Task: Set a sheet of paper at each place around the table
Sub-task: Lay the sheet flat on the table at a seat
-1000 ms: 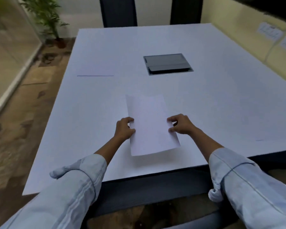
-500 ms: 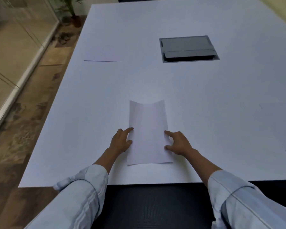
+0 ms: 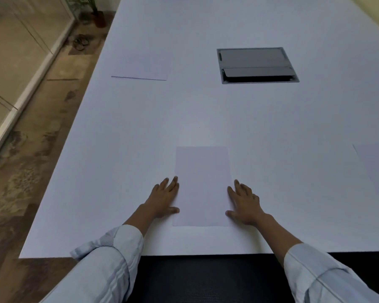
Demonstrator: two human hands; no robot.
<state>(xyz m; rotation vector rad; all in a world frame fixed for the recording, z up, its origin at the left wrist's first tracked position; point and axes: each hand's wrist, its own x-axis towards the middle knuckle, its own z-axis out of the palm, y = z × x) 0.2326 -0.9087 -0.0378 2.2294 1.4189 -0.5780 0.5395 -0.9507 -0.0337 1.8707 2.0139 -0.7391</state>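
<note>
White table [image 3: 206,110], sheet [image 3: 202,186] flat, hands flanking

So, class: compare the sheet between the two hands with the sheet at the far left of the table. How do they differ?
The near sheet lies lengthwise away from the viewer; the far sheet lies with its long edge facing us. The near sheet is flanked by the left hand and right hand, their fingers flat along its edges; the far sheet lies untouched. Both are plain white, flat on the table.

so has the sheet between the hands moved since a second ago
Yes. The sheet was lifted and skewed above the table; now it lies flat, square to the near edge, farther from the grey hatch.
</note>
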